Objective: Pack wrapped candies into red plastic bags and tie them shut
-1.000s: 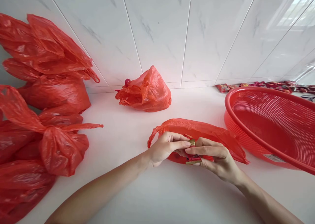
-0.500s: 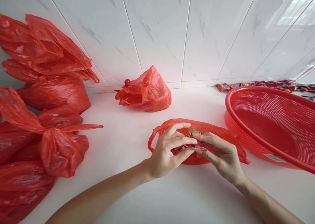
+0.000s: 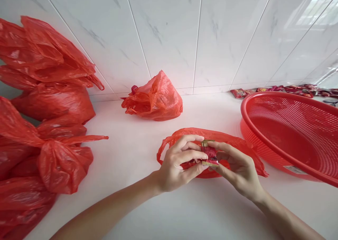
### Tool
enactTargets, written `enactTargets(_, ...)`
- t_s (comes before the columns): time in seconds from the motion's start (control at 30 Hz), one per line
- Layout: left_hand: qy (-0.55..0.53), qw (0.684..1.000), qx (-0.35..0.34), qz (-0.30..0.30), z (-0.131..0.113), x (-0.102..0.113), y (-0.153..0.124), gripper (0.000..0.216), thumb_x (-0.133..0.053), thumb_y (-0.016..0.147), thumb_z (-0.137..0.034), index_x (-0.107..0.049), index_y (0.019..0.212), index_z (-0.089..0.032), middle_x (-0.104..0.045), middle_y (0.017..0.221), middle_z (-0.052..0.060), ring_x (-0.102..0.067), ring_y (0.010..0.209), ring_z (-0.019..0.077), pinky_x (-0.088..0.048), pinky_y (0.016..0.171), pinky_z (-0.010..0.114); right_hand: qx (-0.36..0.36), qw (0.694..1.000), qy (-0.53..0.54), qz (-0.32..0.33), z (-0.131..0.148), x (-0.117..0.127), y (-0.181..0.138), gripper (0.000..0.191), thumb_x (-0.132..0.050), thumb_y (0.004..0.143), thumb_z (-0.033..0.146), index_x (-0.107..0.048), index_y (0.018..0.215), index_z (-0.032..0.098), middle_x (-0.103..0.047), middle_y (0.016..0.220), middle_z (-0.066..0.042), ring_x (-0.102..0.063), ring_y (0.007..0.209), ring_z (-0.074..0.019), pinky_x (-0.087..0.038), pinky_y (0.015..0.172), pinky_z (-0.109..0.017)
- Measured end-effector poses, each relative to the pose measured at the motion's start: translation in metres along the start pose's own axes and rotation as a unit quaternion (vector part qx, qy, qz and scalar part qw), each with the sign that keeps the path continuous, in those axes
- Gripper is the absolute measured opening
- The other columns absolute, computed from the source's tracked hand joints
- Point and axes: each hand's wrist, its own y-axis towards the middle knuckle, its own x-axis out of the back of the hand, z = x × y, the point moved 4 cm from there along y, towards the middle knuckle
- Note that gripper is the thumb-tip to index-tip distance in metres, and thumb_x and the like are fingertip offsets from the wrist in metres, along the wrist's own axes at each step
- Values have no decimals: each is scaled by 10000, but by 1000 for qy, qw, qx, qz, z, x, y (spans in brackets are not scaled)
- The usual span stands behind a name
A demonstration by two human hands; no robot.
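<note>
Above flat red bag (image 3: 237, 145), both hands (left hand (image 3: 179, 162), right hand (image 3: 237, 168)) pinching sweet packet (image 3: 210, 152)

Item one: a red sachet (image 3: 210, 152), small, with gold-coloured crimped ends at top and bottom. It stands roughly upright, pinched between the fingers of my left hand (image 3: 175, 166) and my right hand (image 3: 239, 169), clear of the tabletop (image 3: 137, 152). Its print is too small to read.

Item two: a red plastic bag (image 3: 237, 144), thin and crumpled, lying flat on the tabletop directly beneath the sachet, its 9 o'clock end drawn into a loop.
</note>
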Motion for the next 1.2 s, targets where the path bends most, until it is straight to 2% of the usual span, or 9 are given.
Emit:
enactTargets(0.13, -5, 1000, 9, 4, 1, -1, -1, 86, -695, 894, -186, -749, 959, -205, -635, 1241, 128, -729, 900, 182, -634, 830, 369, -2, 1000, 4, 0, 1, 1, 0, 344, -722, 907, 255, -680, 1248, 265, -731, 1184, -111, -741, 903, -226, -656, 729, -356)
enactTargets(0.33, 9, 1000, 17, -7, 3, -1, -2, 93, -668, 882, -184, -744, 935, -191, -648, 1254, 147, -732, 940, 219, -639, 785, 369, 10, 1000, 3, -11, 5, 0, 3, 331, -782, 853, 256, -711, 1176, 257, -770, 1052, -71, -707, 690, -155, -646, 651, -311)
enactTargets(0.47, 6, 999, 52, 4, 4, -2, -2, 83, -704, 876, -259, -762, 881, -201, -655, 1275, 135, -736, 889, 206, -639, 800, 379, -18, 999, -9, -30, 5, -1, 3, 251, -782, 851, 313, -741, 1083, 226, -778, 1005, -86, -744, 749, -199, -654, 643, -318)
enactTargets(0.6, -2, 998, 67, -3, 3, -4, -2, 123, -680, 897, -263, -776, 850, -202, -683, 1207, 124, -726, 988, 235, -626, 846, 383, -40, 998, 14, -36, 4, -4, 0, 212, -766, 867, 321, -744, 1056, 229, -779, 1045, -92, -766, 811, -223, -664, 653, -321)
enactTargets(0.7, -19, 996, 85, -15, 3, -5, -1, 113, -693, 874, -226, -759, 787, -197, -715, 1049, 113, -691, 1098, 268, -620, 840, 371, -51, 997, 35, -35, 2, -7, -2, 210, -755, 877, 301, -746, 1076, 236, -777, 1067, -92, -768, 837, -228, -669, 659, -328)
enactTargets(0.83, -52, 988, 143, -41, 7, -5, -2, 92, -735, 821, -208, -723, 730, -200, -716, 993, 101, -647, 1176, 286, -613, 809, 346, -74, 993, 89, -38, 1, -10, -2, 192, -757, 875, 281, -741, 1060, 233, -780, 1067, -86, -761, 743, -195, -674, 661, -339)
enactTargets(0.93, -79, 978, 187, -55, 12, -6, -3, 73, -768, 789, -222, -711, 754, -192, -690, 1098, 104, -664, 1130, 267, -614, 798, 322, -92, 988, 115, -32, 2, -11, 0, 182, -758, 875, 285, -740, 1048, 230, -790, 937, -59, -749, 670, -179, -672, 649, -336)
enactTargets(1.03, -144, 962, 223, -56, 17, -9, -4, 125, -778, 782, -223, -692, 863, -183, -678, 1108, 83, -704, 928, 185, -616, 814, 313, -106, 985, 129, -30, 1, -11, 1, 188, -762, 871, 298, -736, 1043, 226, -772, 811, -35, -740, 643, -178, -666, 623, -327)
enactTargets(1.2, -237, 919, 313, -28, 22, -15, -5, 304, -780, 796, -225, -638, 1062, -183, -714, 858, 20, -714, 828, 156, -595, 829, 293, -131, 983, 120, -35, 0, -10, 1, 206, -763, 868, 336, -725, 1029, 215, -732, 746, -20, -704, 597, -159, -651, 590, -313)
